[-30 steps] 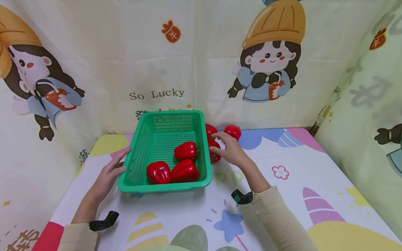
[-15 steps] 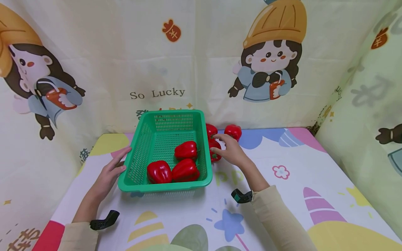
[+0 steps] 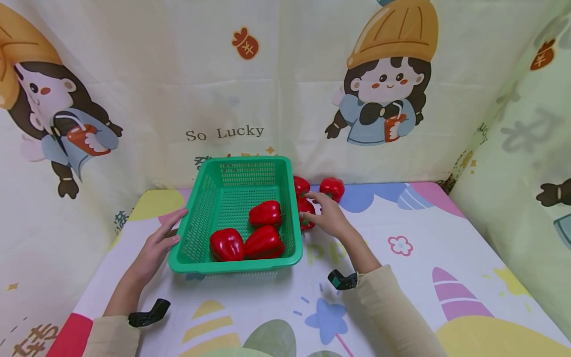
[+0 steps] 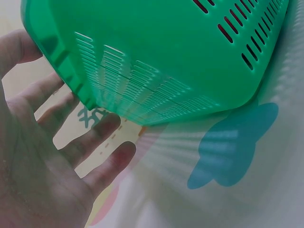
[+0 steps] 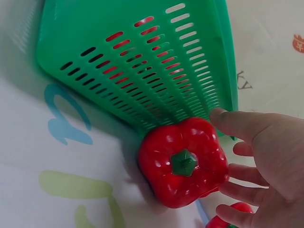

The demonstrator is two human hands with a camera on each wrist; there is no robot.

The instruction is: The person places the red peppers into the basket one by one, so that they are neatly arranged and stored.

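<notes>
A green plastic basket (image 3: 236,268) stands tilted in the head view, with red bell peppers (image 3: 226,244) lying in its near right part. My left hand (image 3: 152,252) is at the basket's left rim, fingers extended and thumb against the rim. Beside the right wall, my right hand (image 3: 331,216) hovers at a red bell pepper (image 5: 184,162) with a green stem. In the right wrist view its thumb is near the basket's rim, and its spread fingers are along the pepper's side. Whether the fingertips touch the pepper is unclear.
Behind the right hand sit another red pepper (image 3: 301,186), partly hidden by the basket, and a further one (image 3: 332,189) near the back wall. A patterned cloth (image 3: 388,277) covers the table. Printed fabric (image 3: 294,114) hangs along the back and sides.
</notes>
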